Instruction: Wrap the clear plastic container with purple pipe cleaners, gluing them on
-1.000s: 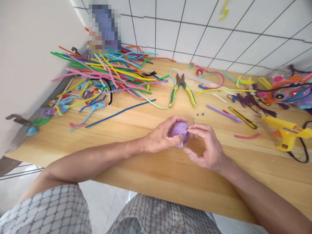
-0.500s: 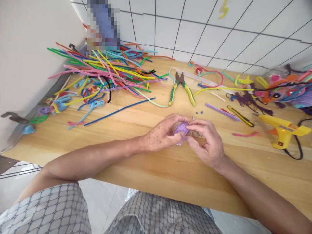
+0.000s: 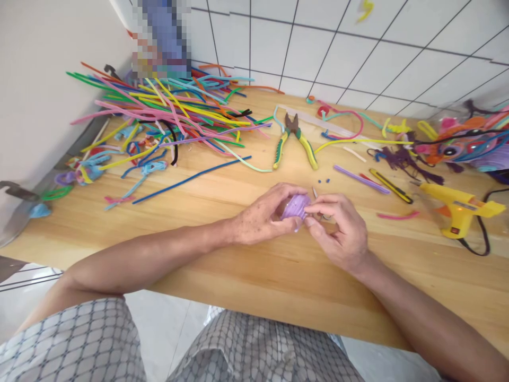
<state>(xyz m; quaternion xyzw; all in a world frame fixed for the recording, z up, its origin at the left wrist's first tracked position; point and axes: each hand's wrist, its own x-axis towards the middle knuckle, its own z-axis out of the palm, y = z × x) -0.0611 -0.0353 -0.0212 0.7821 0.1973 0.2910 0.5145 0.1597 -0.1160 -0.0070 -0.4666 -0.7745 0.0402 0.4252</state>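
Note:
My left hand (image 3: 262,216) is curled around a rounded purple piece of wound pipe cleaner (image 3: 295,208), thumb at the front and fingers over the top. At the piece's right end, my right hand (image 3: 340,231) pinches with thumb and fingertips; the fingers hide exactly what they grip there. Both hands are just above the wooden table near its front edge. Small scissors (image 3: 314,192) lie partly hidden behind the right fingers, only a tip and part of a handle loop showing. Two tiny blue bits (image 3: 323,181) lie beyond them.
Pliers (image 3: 293,138) with green-yellow handles lie ahead. A heap of coloured pipe cleaners (image 3: 170,106) covers the back left. To the right are a yellow utility knife (image 3: 392,185), a yellow glue gun (image 3: 457,204) with its cord, purple strips (image 3: 360,179) and a colourful pipe-cleaner figure (image 3: 465,143).
The purple piece has turned slightly in my left hand, so more of its ridged, rounded side shows. My right fingers stay at its right end. The camera view has shifted a little.

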